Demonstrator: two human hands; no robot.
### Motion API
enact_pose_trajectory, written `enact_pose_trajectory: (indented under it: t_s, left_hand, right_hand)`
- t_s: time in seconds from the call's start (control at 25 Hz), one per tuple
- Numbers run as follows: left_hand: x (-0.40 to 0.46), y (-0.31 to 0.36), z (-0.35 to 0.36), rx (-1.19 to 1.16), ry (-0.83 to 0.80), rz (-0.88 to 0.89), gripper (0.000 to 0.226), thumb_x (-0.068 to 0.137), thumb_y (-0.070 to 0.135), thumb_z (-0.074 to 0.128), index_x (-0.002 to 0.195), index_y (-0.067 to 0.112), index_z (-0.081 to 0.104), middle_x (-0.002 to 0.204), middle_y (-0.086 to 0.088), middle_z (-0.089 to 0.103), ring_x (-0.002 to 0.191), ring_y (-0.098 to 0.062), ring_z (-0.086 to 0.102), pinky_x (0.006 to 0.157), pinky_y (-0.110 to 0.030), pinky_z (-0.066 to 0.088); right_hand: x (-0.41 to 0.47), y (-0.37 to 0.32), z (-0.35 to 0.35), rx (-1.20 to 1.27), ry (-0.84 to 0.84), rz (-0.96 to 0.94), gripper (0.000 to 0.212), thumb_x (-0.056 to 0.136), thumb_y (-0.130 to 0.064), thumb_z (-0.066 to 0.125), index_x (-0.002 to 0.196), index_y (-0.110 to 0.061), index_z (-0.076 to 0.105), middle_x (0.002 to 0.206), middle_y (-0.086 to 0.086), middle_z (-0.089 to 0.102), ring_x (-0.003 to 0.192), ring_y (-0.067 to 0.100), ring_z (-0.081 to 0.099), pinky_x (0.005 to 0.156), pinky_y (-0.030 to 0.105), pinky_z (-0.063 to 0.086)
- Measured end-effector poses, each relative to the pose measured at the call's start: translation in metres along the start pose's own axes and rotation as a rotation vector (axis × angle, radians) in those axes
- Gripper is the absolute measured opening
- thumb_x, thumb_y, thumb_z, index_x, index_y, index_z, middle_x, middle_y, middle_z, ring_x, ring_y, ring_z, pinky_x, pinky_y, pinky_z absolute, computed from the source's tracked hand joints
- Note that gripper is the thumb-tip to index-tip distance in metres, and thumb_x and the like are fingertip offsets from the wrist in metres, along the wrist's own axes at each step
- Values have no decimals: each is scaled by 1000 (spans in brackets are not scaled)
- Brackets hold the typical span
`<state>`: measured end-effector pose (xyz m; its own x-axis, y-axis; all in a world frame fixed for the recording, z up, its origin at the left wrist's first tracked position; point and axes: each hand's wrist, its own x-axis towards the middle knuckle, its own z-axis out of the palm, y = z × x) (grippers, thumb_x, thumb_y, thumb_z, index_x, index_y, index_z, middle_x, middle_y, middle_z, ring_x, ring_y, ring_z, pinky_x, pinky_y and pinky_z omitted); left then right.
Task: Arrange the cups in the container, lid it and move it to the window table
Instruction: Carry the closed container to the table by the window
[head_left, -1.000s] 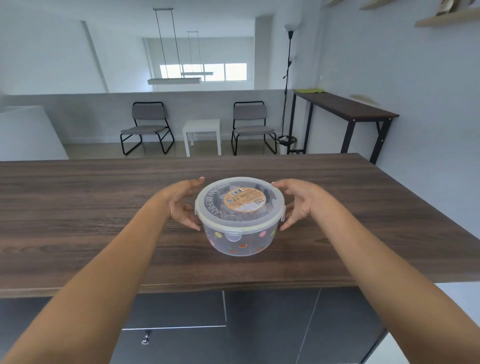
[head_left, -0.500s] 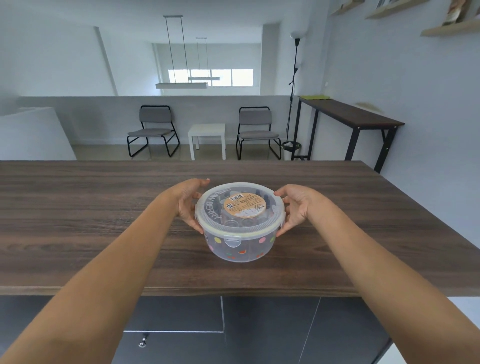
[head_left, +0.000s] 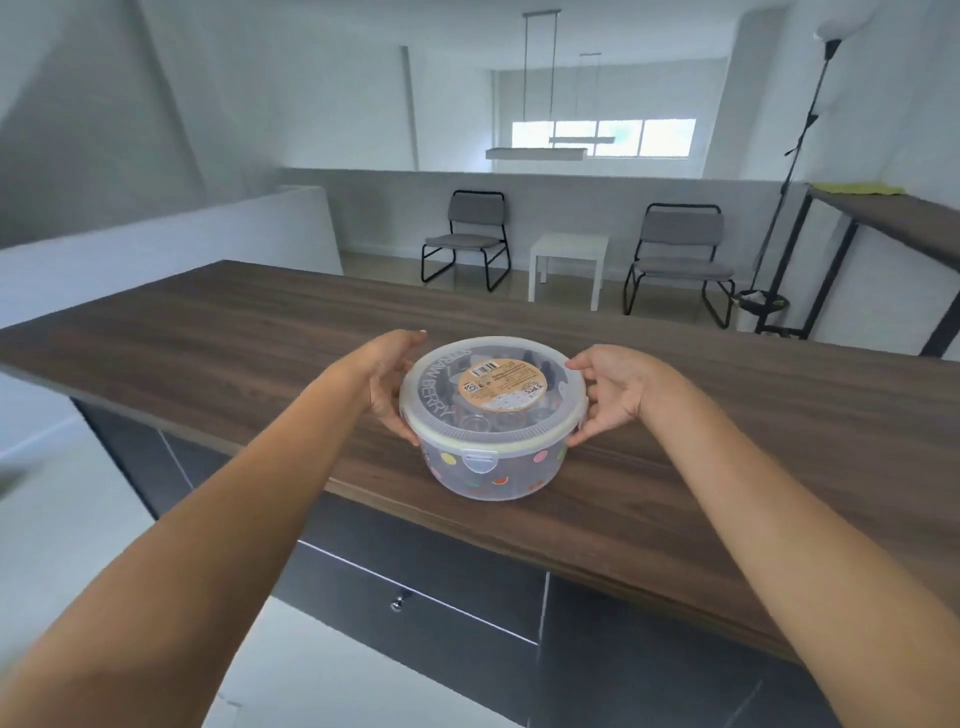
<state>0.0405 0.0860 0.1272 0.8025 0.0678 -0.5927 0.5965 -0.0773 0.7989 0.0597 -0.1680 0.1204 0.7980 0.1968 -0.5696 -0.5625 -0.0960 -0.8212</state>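
Cups (head_left: 488, 421) blur beneath the lidded container (head_left: 493, 467) both hands grip.

- Lid (head_left: 493, 400) of the round clear container (head_left: 496, 470), left arc of the top: pale capital letters running along the rim, the legible part reading "BERRY"; the letters before it ("…AW") are only partly readable.
- Round tan sticker (head_left: 503, 385) at the centre of the lid: "5 PCS" in dark print near its right edge.
- Same sticker, far edge: a barcode; its digits are too small to read.
- Same sticker, left side: a small square QR-type code with tiny marks beside it, not legible.
- Same sticker, middle: several lines of fine print, too small to read.
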Motion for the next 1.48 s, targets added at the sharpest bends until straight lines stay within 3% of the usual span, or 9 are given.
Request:
enact_pose_trajectory:
  t_s: [0.24,0.36,0.6,0.68,0.76,0.96,1.12,1.24,1.48]
  left_hand:
    - [-81,-58,-143,-257,236,38,53,87,50,43,118,9,52,116,-15,59,107,-41,56,90,-65,44]
    - [-148,-110,-211,-280,415,102,42,87,41,49,109,7,58,111,-14,56,98,-39,57,72,-63,53]
    - [-315,-247,-307,-523,775,64,40,81,46,54,96,9,53,106,-14,53,93,-41,57,65,-67,51]
    - [-365,-284,-322,-629,851,15,48,80,48,53,108,8,50,114,-13,54,101,-41,55,63,-63,51]
    - [-436,-334,-325,-702,964,27,50,82,48,53,111,9,44,113,-11,54,99,-41,56,64,-66,51]
    - [-586,-426,-305,-830,1246,-9,65,81,50,51,132,13,35,124,-14,46,99,-42,56,72,-69,48]
    - [-694,-492,-247,-897,1500,-54,80,73,50,61,135,9,32,130,-12,45,113,-39,51,77,-66,50]
    - [-744,-523,-198,-922,1640,-30,79,58,48,76,120,11,44,109,-8,50,101,-32,53,68,-61,53]
    - [-811,-572,-109,-1208,1937,-101,61,78,45,60,126,15,35,114,-13,43,100,-40,48,54,-69,49]
  right_hand:
    - [16,-21,160,-217,-318,-26,33,94,-17,41,126,-12,46,106,11,55,85,35,57,61,60,47]
    - [-1,-12,258,-325,-494,-20,24,94,-16,40,115,-10,49,106,11,55,86,34,59,54,55,52]
    - [-88,57,456,-549,-822,8,23,97,-21,34,93,-7,53,97,11,57,90,31,56,87,61,43]
    - [-123,82,503,-599,-912,20,23,98,-22,34,100,-7,51,95,10,55,85,30,56,81,61,42]
    - [-174,118,559,-673,-1028,61,24,97,-23,36,116,-10,45,102,10,53,84,29,55,74,59,44]
    - [-295,194,655,-846,-1299,61,38,95,-24,37,129,-11,44,114,8,49,90,28,53,112,43,28]
    - [-411,260,696,-1069,-1516,11,26,95,-26,37,107,-7,51,102,10,53,87,30,54,103,51,37]
    - [-481,300,705,-1209,-1654,-24,24,95,-24,39,93,-6,53,92,12,52,80,31,52,93,60,42]
    - [-587,379,707,-1396,-1869,-61,21,91,-21,40,96,-7,55,96,11,53,88,30,52,87,55,45]
